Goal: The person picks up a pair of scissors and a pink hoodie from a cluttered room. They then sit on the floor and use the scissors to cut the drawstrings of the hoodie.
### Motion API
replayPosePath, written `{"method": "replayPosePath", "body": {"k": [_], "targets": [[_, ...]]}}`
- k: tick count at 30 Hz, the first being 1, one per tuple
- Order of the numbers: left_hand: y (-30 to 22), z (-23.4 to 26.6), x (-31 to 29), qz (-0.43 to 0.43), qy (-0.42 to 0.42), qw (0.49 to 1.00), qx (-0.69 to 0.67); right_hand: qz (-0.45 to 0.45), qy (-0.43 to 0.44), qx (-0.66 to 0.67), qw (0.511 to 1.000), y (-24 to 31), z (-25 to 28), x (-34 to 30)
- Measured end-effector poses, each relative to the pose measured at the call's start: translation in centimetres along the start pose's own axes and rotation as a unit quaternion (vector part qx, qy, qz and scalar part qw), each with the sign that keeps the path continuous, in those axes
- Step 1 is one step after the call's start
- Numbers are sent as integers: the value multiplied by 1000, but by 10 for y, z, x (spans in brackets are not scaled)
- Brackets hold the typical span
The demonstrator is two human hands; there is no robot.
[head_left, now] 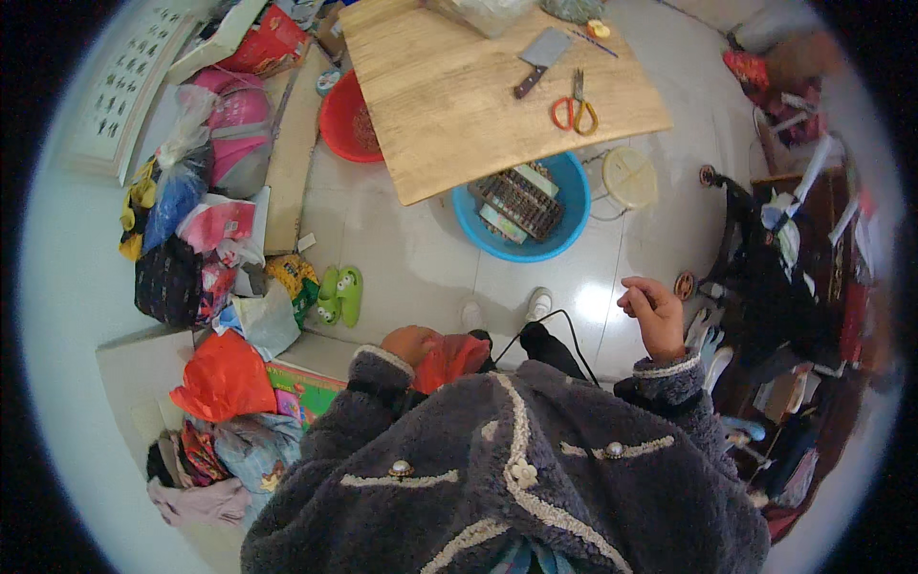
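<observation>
One jacket, two hands, one bag

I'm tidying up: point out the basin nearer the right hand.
The blue basin, at the near edge of the table; the red basin is farther away, on the left.

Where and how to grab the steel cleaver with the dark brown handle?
Grip the cleaver by its slim dark brown handle, likely from the near left: the handle points toward the person and slightly left, with the broad blade lying flat beyond. That side should also avoid the metal scissors with red and orange handles to its right.
</observation>
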State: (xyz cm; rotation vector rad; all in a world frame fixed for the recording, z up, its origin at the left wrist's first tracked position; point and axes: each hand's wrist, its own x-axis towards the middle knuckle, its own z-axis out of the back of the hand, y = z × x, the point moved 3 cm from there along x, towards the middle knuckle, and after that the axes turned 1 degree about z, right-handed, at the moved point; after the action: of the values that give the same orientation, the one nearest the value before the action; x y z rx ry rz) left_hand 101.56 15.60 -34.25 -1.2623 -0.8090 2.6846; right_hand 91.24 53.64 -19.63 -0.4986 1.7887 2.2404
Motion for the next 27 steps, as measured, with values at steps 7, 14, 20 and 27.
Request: {"method": "replayPosePath", "body": {"k": [7,14,20,27], "targets": [[-3,-82,65,-132,180,974,-28,-111,15,-13,994,-104,-24,-25],[-60,-103,51,-214,359,908,1,-93,92,-58,990,-136,-31,-55],[-52,-108,23,-164,491,852,-73,-105,334,-116,930,-106,-19,-100],[1,-110,22,-100,361,918,-128,-32,376,-218,900,-40,-2,-127]]}}
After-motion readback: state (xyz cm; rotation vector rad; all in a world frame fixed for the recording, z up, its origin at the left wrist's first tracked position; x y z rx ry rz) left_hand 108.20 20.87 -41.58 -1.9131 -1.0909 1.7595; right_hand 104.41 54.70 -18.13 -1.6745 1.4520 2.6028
